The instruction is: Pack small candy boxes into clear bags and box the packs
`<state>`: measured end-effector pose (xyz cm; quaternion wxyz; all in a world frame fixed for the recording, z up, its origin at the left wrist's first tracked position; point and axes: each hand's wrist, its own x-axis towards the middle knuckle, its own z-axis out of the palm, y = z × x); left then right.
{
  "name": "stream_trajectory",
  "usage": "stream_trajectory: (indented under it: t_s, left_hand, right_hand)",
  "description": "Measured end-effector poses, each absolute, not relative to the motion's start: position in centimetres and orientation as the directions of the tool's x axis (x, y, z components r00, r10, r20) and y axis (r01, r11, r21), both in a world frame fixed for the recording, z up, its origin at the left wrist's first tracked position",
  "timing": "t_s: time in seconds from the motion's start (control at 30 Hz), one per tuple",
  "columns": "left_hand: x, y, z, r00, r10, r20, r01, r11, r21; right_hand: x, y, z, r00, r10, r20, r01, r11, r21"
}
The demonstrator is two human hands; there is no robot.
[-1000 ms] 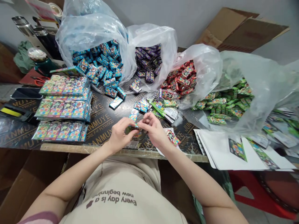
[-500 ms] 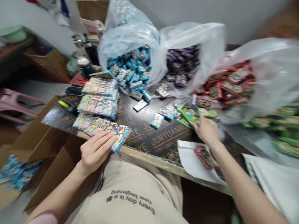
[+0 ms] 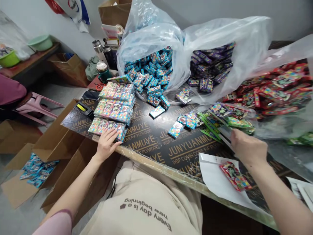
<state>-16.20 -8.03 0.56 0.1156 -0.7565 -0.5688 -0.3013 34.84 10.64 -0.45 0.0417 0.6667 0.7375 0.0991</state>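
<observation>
My left hand lies with fingers spread on the front stack of colourful packs, at the left of the black table. My right hand is closed on a clear plastic sleeve, blurred by motion, beside green packs. Blue packs lie loose in the middle. A red pack rests on white paper near the front edge, just below my right hand.
Clear bags spill blue packs, purple packs and red packs along the back. An open cardboard box stands left. Bottles and a phone are at the back left.
The front packs under my left hand now sit squarer with the stacks behind. My right hand has closed and drawn a clear sleeve up from the green packs. The view has shifted left.
</observation>
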Motion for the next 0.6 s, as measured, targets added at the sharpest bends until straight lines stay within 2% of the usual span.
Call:
stream_trajectory:
  t_s: [0.1,0.2,0.27,0.37,0.43,0.5,0.6]
  left_hand:
    - [-12.4,-6.9,2.2,0.134,0.74,0.659,0.885,-0.389,0.257]
    - [-7.8,-5.2,2.9,0.126,0.761,0.636,0.755,-0.49,0.437]
    - [-4.9,-4.1,3.0,0.144,0.822,0.551,0.642,-0.502,0.58]
    - [-1.2,-2.4,3.2,0.191,0.915,0.355,0.46,-0.403,0.791]
    - [1.0,-1.1,3.3,0.223,0.947,0.231,0.296,-0.292,0.91]
    - [3.3,0.2,3.3,0.219,0.967,0.13,0.087,-0.152,0.985]
    - [6.3,2.0,3.1,0.125,0.991,0.037,-0.237,-0.007,0.971]
  right_hand:
    - [35.2,11.6,-0.1,-0.02,0.987,0.161,0.998,0.011,0.058]
    - [34.6,12.5,0.2,0.127,0.965,0.229,0.988,-0.101,-0.121]
    - [34.2,12.9,0.9,0.228,0.931,0.283,0.958,-0.164,-0.234]
    - [33.4,12.6,2.7,0.344,0.842,0.417,0.913,-0.197,-0.356]
    - [32.1,11.3,3.7,0.354,0.767,0.535,0.909,-0.146,-0.391]
    - [29.4,9.0,4.3,0.282,0.708,0.647,0.918,-0.004,-0.397]
    - [23.6,4.4,4.0,0.04,0.707,0.706,0.861,0.334,-0.383]
